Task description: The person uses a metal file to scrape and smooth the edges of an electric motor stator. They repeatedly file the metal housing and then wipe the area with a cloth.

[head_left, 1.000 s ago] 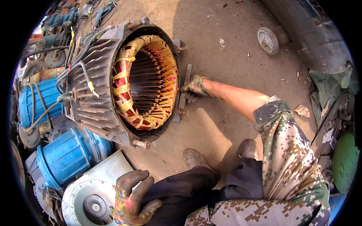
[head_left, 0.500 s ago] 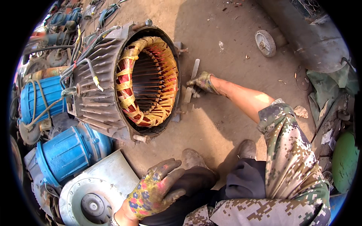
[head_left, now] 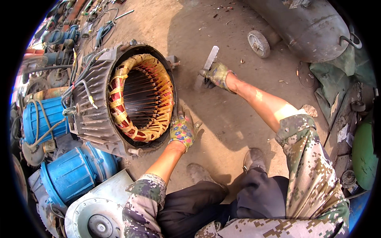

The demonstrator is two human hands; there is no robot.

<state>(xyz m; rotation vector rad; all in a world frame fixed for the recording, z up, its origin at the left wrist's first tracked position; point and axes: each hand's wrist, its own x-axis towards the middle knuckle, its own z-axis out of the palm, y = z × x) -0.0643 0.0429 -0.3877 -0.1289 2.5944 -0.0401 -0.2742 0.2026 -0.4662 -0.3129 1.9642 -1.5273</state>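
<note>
The motor stator (head_left: 118,101) is sitting at ten o'clock, the left hand (head_left: 183,130) reaching, loosely splayed, to its four o'clock side; at one, the right hand (head_left: 217,75) is gripping a flat metal bar (head_left: 211,58).

My left grip (head_left: 183,130) wears a fabric glove of yellow-green scattered with pink, red and blue flowers, dark grey at the fingers; on my right grip (head_left: 215,75) the glove is yellow-green with mottled markings and dark fingers. The flat straight metal bar (head_left: 212,56) is pale silver-grey. The large finned metal motor housing (head_left: 93,103) is dull grey-brown, its thick ring of wound coils (head_left: 118,115) deep red, striped with yellow bands. My cloth sleeves (head_left: 311,166) carry a pixelled camouflage of beige, brown and green; my cloth trousers (head_left: 262,192) are plain charcoal. Two ribbed cylindrical metal motors (head_left: 68,170) are bright blue, the round-mouthed metal fan casing (head_left: 77,218) pale grey.
</note>
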